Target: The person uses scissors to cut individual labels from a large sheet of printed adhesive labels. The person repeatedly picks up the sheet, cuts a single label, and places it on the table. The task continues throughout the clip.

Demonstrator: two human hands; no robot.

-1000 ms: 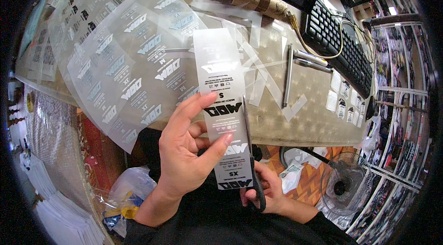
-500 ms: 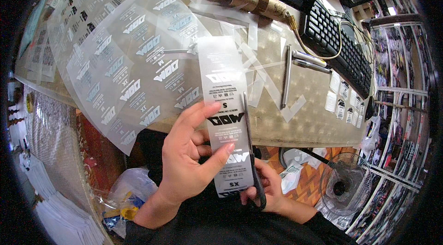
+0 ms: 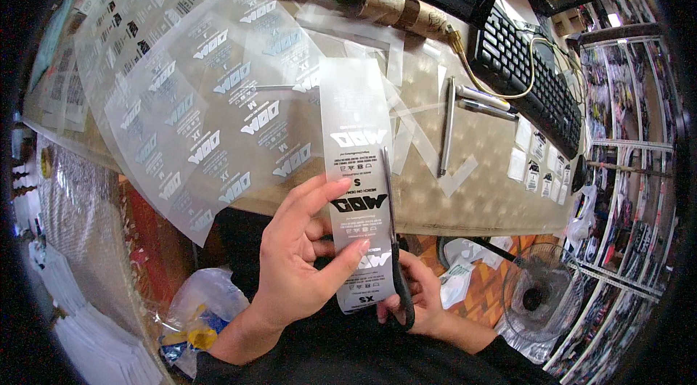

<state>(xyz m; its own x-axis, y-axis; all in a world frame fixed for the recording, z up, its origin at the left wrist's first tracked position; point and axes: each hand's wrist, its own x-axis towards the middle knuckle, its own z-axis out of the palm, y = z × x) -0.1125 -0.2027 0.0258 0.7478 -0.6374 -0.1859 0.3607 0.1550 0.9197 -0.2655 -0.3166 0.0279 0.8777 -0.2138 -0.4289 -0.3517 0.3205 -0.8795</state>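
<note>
In the head view, the left hand (image 3: 294, 265) pinched the long translucent printed label strip (image 3: 358, 167), its long axis running away from the body. The right hand (image 3: 421, 298) gripped black scissors (image 3: 392, 240) along the strip's right edge.

Bare left hand (image 3: 294, 269) and right hand (image 3: 421, 298), black sleeves at the wrists

Left hand (image 3: 301, 258) pinches a long clear film strip printed with white and black logos (image 3: 357, 167). Right hand (image 3: 421, 298) works black-handled scissors (image 3: 393, 240) along the strip's right edge. Larger printed clear film sheets (image 3: 196, 102) lie on the table (image 3: 494, 196), left of the strip.
</note>
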